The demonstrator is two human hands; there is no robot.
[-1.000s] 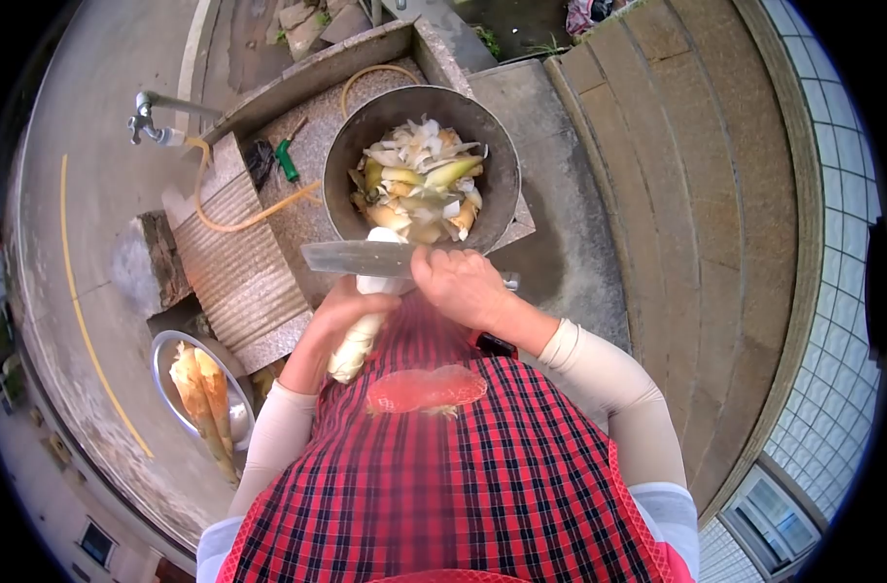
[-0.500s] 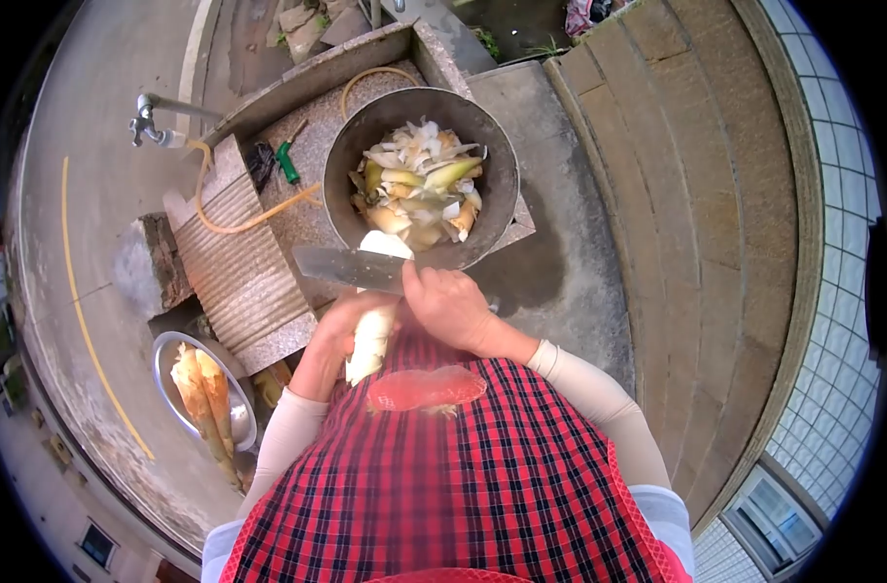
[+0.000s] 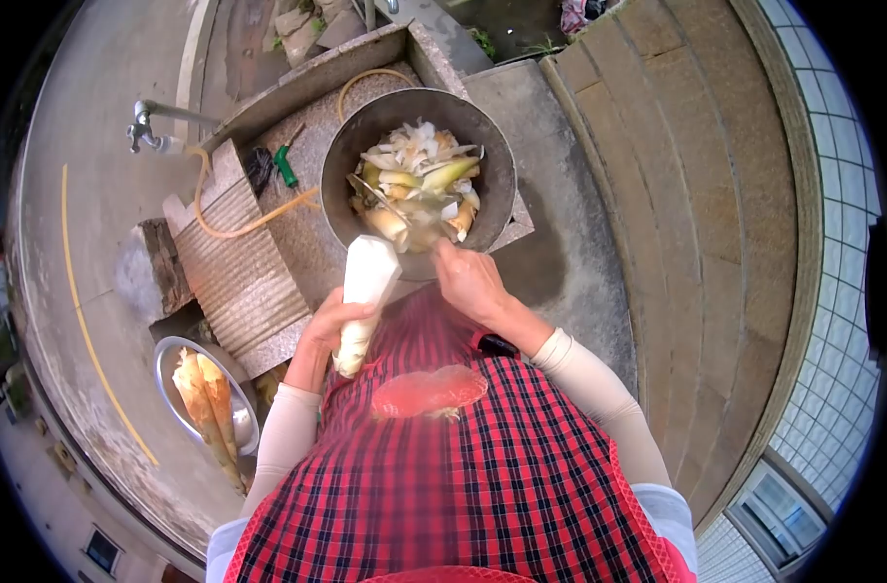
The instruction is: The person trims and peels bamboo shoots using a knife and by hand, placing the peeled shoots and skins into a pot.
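My left hand (image 3: 334,321) is closed around the lower part of a peeled white bamboo shoot (image 3: 370,274). The shoot is held upright at the near rim of a deep metal pot (image 3: 502,185). My right hand (image 3: 469,284) is closed on a knife (image 3: 419,231), its blade blurred and seen nearly edge-on over the pot, apart from the shoot. Inside the pot lie pale and green husks and trimmings (image 3: 429,165).
At the lower left, a metal basin (image 3: 249,418) holds unpeeled bamboo shoots (image 3: 208,394). A ridged stone washboard (image 3: 239,267), a hose (image 3: 254,223) with a green spray nozzle (image 3: 286,167) and a tap (image 3: 144,131) are left of the pot. Stone steps (image 3: 677,214) rise on the right.
The knife has come off the bamboo shoot and swung forward over the pot, turning edge-on. My left hand has moved slightly left, and the shoot now shows whole.
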